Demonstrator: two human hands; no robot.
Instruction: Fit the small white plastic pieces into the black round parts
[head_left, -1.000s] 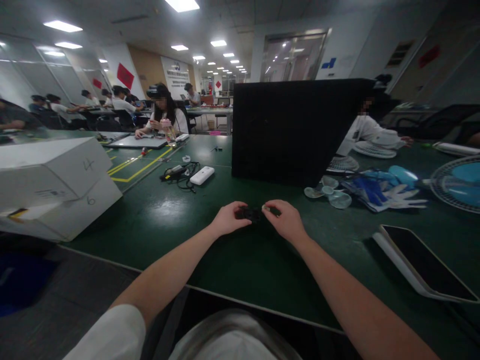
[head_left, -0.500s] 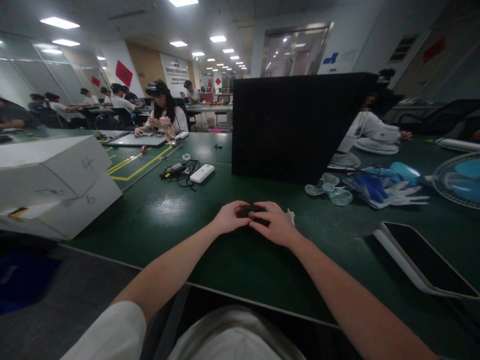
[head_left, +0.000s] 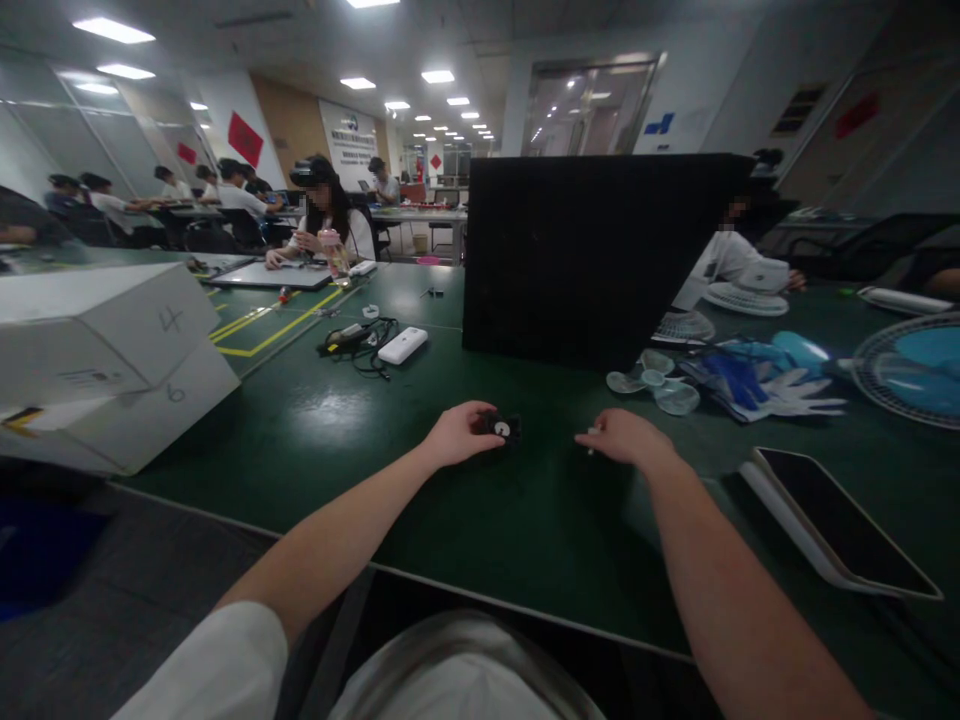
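My left hand is closed on a small black part with a pale round disc set in its top. Thumb and fingers grip the left side of that part, close to the green tabletop. A short way to the right, my right hand pinches a small white piece. Most of this piece is hidden by the fingers, and its kind is too small to make out.
A large black box stands behind my hands. White boxes are at left. A white power bank lies beside cables. Clear fan blades, gloves, a fan grille and a phone-like device are at right.
My right hand has left the black part and moved right to the small white piece, which it now pinches. My left hand stays in place, and the pale disc has come into view.
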